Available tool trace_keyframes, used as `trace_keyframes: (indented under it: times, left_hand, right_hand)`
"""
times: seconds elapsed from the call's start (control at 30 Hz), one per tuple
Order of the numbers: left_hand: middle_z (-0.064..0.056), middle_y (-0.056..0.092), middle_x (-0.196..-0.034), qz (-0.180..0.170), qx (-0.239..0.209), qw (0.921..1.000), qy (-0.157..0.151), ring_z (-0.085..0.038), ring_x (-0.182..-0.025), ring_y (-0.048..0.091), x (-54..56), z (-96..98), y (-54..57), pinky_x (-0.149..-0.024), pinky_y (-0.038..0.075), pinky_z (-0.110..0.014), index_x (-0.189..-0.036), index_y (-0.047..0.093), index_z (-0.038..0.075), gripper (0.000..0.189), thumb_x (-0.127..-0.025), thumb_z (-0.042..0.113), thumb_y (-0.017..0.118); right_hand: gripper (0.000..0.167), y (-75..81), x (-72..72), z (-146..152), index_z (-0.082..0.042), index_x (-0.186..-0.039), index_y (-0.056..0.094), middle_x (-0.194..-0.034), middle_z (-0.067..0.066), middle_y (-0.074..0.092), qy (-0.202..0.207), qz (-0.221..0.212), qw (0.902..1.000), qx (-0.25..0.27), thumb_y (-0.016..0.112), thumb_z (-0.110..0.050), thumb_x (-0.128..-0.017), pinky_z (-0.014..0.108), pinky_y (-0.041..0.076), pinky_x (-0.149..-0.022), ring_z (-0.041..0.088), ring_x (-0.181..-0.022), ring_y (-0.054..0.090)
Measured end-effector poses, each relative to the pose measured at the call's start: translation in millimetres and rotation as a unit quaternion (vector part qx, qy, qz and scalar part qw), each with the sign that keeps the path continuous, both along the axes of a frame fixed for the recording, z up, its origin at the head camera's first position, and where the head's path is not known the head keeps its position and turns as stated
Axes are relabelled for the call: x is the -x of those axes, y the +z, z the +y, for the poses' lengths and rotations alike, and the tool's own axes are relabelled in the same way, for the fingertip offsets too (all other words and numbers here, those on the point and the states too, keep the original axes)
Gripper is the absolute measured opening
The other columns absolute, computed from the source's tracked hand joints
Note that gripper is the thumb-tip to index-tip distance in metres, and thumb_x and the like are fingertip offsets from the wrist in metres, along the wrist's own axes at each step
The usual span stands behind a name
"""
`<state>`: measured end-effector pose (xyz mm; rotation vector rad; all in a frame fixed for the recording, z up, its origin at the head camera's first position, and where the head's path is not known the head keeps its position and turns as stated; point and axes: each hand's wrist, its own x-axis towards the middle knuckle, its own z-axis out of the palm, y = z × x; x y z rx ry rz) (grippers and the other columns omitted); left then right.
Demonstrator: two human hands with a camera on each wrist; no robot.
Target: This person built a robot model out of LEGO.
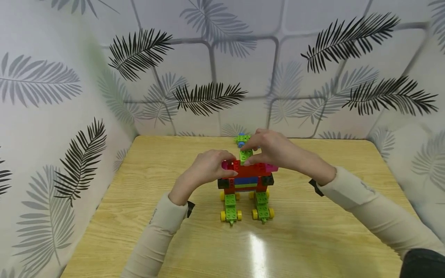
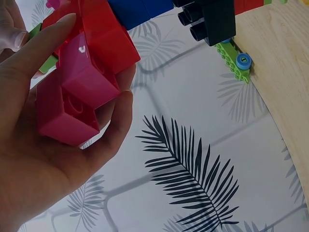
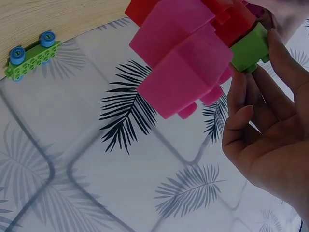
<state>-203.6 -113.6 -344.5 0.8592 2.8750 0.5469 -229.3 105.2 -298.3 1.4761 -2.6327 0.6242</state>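
Note:
A structure of toy building blocks stands on two green wheeled bases (image 1: 230, 208) with yellow wheels. Its upper part is a row of red bricks (image 1: 255, 170), with black bricks (image 1: 267, 180) and blue ones lower down. My left hand (image 1: 210, 166) curls round the left end of the top, and its fingers hold the pink bricks (image 2: 65, 121) and red brick there. Between thumb and fingers, my right hand (image 1: 276, 150) pinches a green brick (image 1: 245, 155) at the top of the red row. The right wrist view shows that green brick (image 3: 251, 48) against the red; whether it is pressed down fully, I cannot tell.
Behind the structure, near the table's back edge, lies another green wheeled base (image 3: 34, 60) with blue wheels. The wooden table (image 1: 167, 154) meets a wall covering (image 1: 243, 69) with a feather-like leaf pattern at the back. A dark object (image 1: 422, 264) sits at the lower right corner.

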Motion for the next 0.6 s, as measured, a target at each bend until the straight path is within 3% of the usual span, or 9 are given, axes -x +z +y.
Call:
trace_keyframes:
  times: [0.3,0.6]
  left_hand:
    - [-0.002,0.069,-0.101,0.006,0.004,1.0,0.002,-0.016,-0.08,0.062,-2.1,-0.3,1.5,-0.064,0.052,-0.033,-0.114,0.068,0.01,0.041,-0.085,0.037,0.074]
    - [-0.001,0.069,-0.1,0.001,0.005,1.0,0.005,-0.016,-0.082,0.062,-2.8,0.5,1.4,-0.065,0.052,-0.034,-0.114,0.068,0.01,0.04,-0.085,0.037,0.074]
  right_hand:
    - [0.032,1.1,2.3,-2.5,-0.006,-0.1,0.076,-0.09,0.002,0.072,-0.004,-0.029,0.9995,-0.009,0.084,-0.022,-0.074,0.028,0.048,-0.064,0.019,-0.078,0.058]
    - [0.033,7.1,3.4,-6.2,-0.007,-0.102,0.074,-0.092,0.0,0.07,-0.024,-0.082,0.9952,-0.049,0.083,-0.025,-0.076,0.029,0.048,-0.067,0.018,-0.08,0.056]
